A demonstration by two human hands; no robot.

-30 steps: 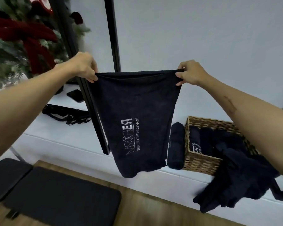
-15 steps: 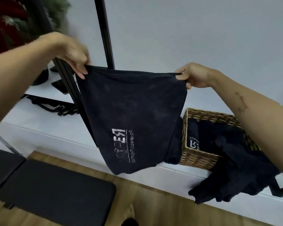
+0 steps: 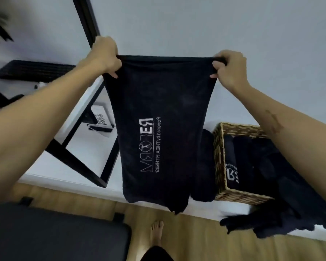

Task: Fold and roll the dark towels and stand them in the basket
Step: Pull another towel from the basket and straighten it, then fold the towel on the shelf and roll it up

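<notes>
The left hand (image 3: 104, 55) and right hand (image 3: 229, 68) each pinch a top corner of the dark towel (image 3: 162, 129), hanging taut in the air beside the basket (image 3: 219, 162) on the white ledge; keep the top edge level and corners matched before folding

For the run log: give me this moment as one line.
left hand grips towel top corner | right hand grips other corner | towel hangs unrolled | basket holds rolled towels

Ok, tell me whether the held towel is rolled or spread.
Spread, not rolled: the towel hangs flat with its printed lettering showing, left hand and right hand gripping its top corners.
</notes>
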